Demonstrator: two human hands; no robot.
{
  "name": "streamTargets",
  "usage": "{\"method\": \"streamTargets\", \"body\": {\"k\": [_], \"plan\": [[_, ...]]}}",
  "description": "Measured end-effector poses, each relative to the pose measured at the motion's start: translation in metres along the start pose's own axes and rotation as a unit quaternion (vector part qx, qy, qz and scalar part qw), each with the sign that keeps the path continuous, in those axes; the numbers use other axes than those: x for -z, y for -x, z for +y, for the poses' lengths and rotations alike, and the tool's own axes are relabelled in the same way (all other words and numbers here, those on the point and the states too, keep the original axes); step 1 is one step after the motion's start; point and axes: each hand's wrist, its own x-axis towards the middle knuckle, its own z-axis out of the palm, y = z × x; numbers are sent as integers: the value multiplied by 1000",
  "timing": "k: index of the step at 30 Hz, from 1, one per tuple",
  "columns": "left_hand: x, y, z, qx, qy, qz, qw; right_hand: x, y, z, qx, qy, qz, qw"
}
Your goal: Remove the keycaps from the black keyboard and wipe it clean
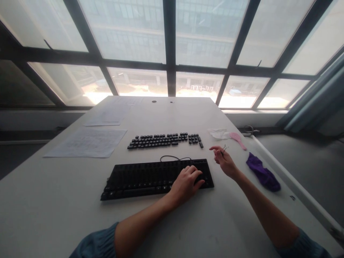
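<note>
A black keyboard [145, 175] lies in front of me, with many keycaps gone from its upper rows and others still along its front edge. My left hand [186, 181] rests over its right part, fingers lying on it and thumb apart. Just right of the keyboard, my right hand [224, 161] is raised above the table. Its index finger points left while the other fingers close around a small tool with thin wire prongs, seemingly a wire keycap puller [225, 147]. Behind the keyboard, loose black keycaps [153, 141] stand in rows.
Printed paper sheets [86, 143] lie at the left. To the right are a white tissue [219, 134], a pink hairbrush [237, 139] and a purple cloth [262, 172]. The keyboard's cable [172, 156] loops behind it. Large windows [201, 32] stand beyond the white table [67, 200].
</note>
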Motion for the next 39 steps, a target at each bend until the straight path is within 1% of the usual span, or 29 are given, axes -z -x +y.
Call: {"method": "streamTargets", "body": {"k": [1,3,4,6,9,12,16,21,23,26,29,31,32,34,35,37,39], "plan": [[0,0,0,1,4,2,1000,0,7,0,-19,-30,-41,999],[0,-1,-1,3,9,5,1000,-1,18,1,-32,-73,-103,991],[0,-1,-1,4,9,6,1000,-1,22,2,-30,-87,-122,988],[0,-1,-1,4,11,6,1000,-1,26,4,-25,-101,-132,986],[0,-1,-2,-1,12,7,1000,-1,28,5,-25,-83,-106,991],[0,-1,-2,-4,10,8,1000,-1,27,5,-8,-64,-78,995],[0,-1,-2,-10,7,12,1000,-4,28,6,22,-37,-83,996],[-2,-1,-3,-17,-2,14,1000,-7,31,8,42,-3,-80,996],[-1,0,-1,-22,3,22,1000,-8,31,8,44,-5,-59,997],[5,0,7,-37,4,46,998,-8,32,8,27,-52,14,998],[24,-1,9,-46,-13,65,997,-9,33,9,7,-103,81,991],[45,2,1,-25,-21,76,997,-13,35,10,2,-110,93,990],[57,6,-6,-4,-26,86,996,-15,36,10,2,-107,91,990],[83,21,-29,41,-47,114,992,-20,39,9,9,-97,84,992],[96,32,-42,65,-63,131,987,-23,40,7,15,-91,83,992],[121,61,-71,108,-98,151,978,-30,41,0,24,-83,86,993],[144,95,-98,157,-149,173,961,-39,41,-9,31,-86,82,992]]}}
